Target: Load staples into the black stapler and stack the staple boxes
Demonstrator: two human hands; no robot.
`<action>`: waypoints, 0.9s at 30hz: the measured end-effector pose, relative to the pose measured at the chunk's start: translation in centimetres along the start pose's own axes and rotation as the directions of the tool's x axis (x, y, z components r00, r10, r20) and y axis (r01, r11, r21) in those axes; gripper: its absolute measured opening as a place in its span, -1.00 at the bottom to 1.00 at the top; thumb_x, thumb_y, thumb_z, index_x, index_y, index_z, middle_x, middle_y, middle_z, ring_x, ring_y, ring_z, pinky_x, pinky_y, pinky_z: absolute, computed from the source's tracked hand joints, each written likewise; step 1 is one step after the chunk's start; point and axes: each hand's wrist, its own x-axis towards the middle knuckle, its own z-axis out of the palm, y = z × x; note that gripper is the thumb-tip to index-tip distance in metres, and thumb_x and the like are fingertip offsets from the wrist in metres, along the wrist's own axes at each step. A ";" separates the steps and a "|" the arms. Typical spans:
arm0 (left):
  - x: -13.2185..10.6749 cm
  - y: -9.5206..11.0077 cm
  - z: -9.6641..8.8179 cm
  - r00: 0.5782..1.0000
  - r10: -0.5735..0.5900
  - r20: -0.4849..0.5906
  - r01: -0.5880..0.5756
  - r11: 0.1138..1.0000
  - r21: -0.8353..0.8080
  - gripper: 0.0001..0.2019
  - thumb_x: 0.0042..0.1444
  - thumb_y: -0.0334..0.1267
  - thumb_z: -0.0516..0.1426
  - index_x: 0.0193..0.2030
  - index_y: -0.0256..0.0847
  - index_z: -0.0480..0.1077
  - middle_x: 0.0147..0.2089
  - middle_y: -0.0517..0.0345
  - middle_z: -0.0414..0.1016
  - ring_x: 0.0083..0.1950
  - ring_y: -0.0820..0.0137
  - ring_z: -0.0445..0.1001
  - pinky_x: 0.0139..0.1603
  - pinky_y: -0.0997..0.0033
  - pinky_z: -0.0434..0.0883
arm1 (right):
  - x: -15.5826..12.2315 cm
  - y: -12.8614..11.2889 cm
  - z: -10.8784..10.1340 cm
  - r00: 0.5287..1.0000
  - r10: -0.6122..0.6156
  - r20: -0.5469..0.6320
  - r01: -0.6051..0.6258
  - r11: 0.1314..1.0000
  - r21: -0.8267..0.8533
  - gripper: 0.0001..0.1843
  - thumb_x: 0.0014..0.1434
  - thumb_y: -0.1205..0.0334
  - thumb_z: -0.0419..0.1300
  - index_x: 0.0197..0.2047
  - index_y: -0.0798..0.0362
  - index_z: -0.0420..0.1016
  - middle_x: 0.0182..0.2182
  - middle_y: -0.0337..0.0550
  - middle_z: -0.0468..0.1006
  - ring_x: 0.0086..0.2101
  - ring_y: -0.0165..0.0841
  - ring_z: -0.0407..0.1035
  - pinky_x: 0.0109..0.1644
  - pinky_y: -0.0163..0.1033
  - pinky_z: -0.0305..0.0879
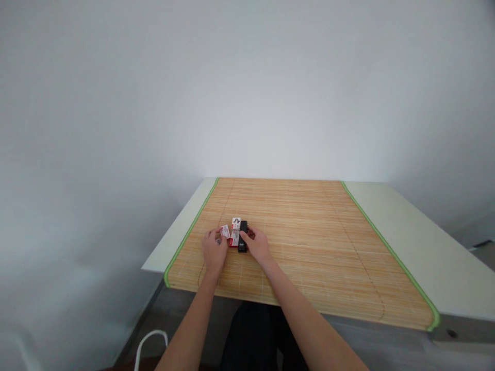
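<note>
My right hand (256, 243) is closed around the right side of a narrow black stapler (243, 242) lying lengthwise away from me, thumb on top. To its left, a small white box with a dark picture (236, 223) sits just beyond a red-and-white box (234, 239); both are close against the stapler. My left hand (215, 248) pinches another small red-and-white box (225, 232), tilted, at the left of the group. The fingers hide part of this box, and its print is too small to read.
A bamboo mat (305, 247) with green edging covers the middle of a white table (417, 237). The table meets a plain white wall (286, 103) at the back. A white curved cable or tube (151, 334) is below the table's front left.
</note>
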 end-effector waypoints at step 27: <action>0.7 0.8 0.0 0.997 0.020 0.070 -0.009 0.988 -0.157 -0.63 0.41 -0.09 -0.05 0.11 -0.15 0.49 0.10 0.00 0.55 0.11 0.21 0.51 0.22 0.13 0.43 | -5.9 -0.2 -7.3 0.998 -0.057 0.038 0.056 0.998 0.026 -0.45 0.32 0.00 0.15 0.31 -0.01 0.40 0.07 0.00 0.59 0.00 -0.23 0.51 0.15 -0.05 0.45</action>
